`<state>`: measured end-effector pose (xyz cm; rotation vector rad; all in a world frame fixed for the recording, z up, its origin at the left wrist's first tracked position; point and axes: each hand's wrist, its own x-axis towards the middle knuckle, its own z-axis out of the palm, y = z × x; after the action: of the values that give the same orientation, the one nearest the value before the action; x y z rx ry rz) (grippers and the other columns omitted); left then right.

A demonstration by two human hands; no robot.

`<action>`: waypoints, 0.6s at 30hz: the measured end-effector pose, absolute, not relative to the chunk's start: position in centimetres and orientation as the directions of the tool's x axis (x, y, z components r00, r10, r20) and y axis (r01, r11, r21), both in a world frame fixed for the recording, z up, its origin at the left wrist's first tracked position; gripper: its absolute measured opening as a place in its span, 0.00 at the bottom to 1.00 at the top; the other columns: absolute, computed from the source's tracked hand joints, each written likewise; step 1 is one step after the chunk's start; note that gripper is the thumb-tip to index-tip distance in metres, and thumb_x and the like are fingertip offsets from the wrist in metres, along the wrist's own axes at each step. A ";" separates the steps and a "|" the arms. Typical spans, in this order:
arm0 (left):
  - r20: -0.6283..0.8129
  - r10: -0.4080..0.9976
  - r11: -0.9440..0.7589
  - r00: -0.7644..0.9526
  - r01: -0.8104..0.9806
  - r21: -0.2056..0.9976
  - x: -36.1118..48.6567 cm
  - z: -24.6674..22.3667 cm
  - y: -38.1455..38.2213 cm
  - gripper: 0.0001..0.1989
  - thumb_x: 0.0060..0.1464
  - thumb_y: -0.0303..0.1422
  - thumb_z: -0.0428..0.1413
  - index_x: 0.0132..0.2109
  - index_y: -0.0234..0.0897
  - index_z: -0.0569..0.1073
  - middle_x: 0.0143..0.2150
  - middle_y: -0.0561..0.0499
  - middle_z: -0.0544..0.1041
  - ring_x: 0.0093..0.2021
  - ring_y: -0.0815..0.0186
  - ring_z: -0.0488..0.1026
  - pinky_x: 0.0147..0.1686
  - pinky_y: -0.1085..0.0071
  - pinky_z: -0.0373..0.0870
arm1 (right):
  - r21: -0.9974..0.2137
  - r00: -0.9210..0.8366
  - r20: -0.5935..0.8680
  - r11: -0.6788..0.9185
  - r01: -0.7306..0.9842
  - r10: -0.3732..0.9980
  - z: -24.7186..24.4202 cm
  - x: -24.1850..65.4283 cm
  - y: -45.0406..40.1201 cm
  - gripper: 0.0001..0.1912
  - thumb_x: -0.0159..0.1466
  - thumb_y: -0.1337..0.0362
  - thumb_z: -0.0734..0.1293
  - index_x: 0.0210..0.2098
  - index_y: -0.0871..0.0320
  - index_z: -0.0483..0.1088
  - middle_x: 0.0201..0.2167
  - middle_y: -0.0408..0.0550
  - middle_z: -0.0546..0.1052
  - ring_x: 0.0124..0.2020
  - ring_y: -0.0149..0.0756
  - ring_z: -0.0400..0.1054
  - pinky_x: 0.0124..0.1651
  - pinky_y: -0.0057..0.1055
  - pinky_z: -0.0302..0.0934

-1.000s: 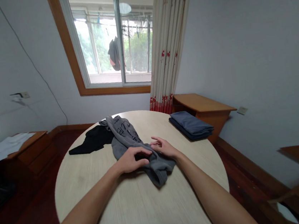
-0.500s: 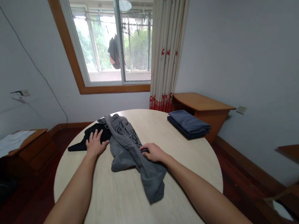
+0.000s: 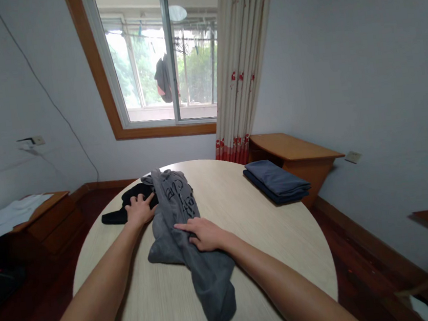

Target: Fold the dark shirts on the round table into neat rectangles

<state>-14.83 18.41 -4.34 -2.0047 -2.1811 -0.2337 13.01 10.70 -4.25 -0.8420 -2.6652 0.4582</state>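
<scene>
A rumpled grey garment with black lettering (image 3: pixel 173 227) stretches lengthwise over the round table (image 3: pixel 256 258), one end hanging toward me. Black clothing (image 3: pixel 116 217) lies at its left, partly under it. My left hand (image 3: pixel 140 210) rests on the black clothing beside the grey garment's edge, fingers spread. On the middle of the grey cloth lies my right hand (image 3: pixel 206 233), its index finger stretched out to the left and its thumb apart below. Whether cloth is caught under its other fingers is hidden.
Folded dark blue-grey clothes (image 3: pixel 276 180) are stacked at the table's right edge. Behind them stands a wooden desk (image 3: pixel 297 146), next to a patterned curtain (image 3: pixel 237 96) and the window. A low wooden cabinet (image 3: pixel 58 214) with white sheets on top is at the left.
The grey garment has shifted toward me, its near end now lower. My right hand has moved left and nearer, its index finger now extended. My left hand stays on the black clothing.
</scene>
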 end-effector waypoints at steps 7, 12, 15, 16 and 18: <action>0.277 0.949 0.156 -0.151 0.988 0.003 -14.6 -4.7 19.2 0.34 0.62 0.56 0.44 0.68 0.46 0.67 0.61 0.32 0.67 0.58 0.36 0.62 0.50 0.41 0.64 | -0.364 -0.596 0.083 0.582 0.728 0.798 -3.2 15.1 11.0 0.19 0.61 0.66 0.67 0.50 0.46 0.79 0.44 0.47 0.82 0.47 0.48 0.75 0.48 0.38 0.67; 0.263 0.940 0.223 -0.218 0.975 0.011 -14.5 -4.3 20.8 0.33 0.62 0.55 0.44 0.61 0.37 0.74 0.61 0.29 0.67 0.60 0.35 0.61 0.52 0.42 0.63 | -0.419 -0.313 0.106 0.328 0.847 0.944 -3.6 19.9 13.2 0.18 0.59 0.66 0.66 0.47 0.49 0.81 0.46 0.51 0.82 0.49 0.52 0.75 0.49 0.41 0.68; 0.247 0.929 0.276 -0.275 0.961 0.032 -15.1 -4.3 22.3 0.32 0.62 0.51 0.46 0.64 0.38 0.71 0.61 0.29 0.66 0.60 0.35 0.61 0.52 0.43 0.63 | -0.442 -0.139 0.104 0.171 0.880 0.985 -3.7 23.0 14.0 0.17 0.58 0.67 0.66 0.44 0.52 0.82 0.45 0.53 0.82 0.48 0.52 0.76 0.47 0.39 0.68; 0.252 0.923 0.290 -0.292 0.956 0.046 -15.3 -4.4 22.8 0.32 0.62 0.50 0.46 0.66 0.39 0.68 0.61 0.29 0.66 0.60 0.35 0.61 0.52 0.43 0.63 | -0.445 -0.076 0.096 0.111 0.889 0.992 -3.6 24.0 14.1 0.17 0.57 0.67 0.66 0.43 0.53 0.82 0.44 0.55 0.83 0.47 0.52 0.76 0.46 0.38 0.68; 0.273 0.907 0.314 -0.322 0.947 0.074 -15.8 -4.6 23.9 0.34 0.62 0.52 0.45 0.70 0.41 0.64 0.62 0.29 0.66 0.60 0.34 0.61 0.51 0.42 0.63 | -0.440 0.042 0.065 -0.009 0.898 0.997 -3.3 25.8 14.0 0.17 0.55 0.68 0.66 0.40 0.54 0.83 0.42 0.57 0.83 0.44 0.52 0.77 0.42 0.37 0.68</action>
<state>-15.82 23.89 -4.55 -1.7100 -2.3935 -0.3284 25.76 14.04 -3.31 -1.9656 -1.9134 0.3762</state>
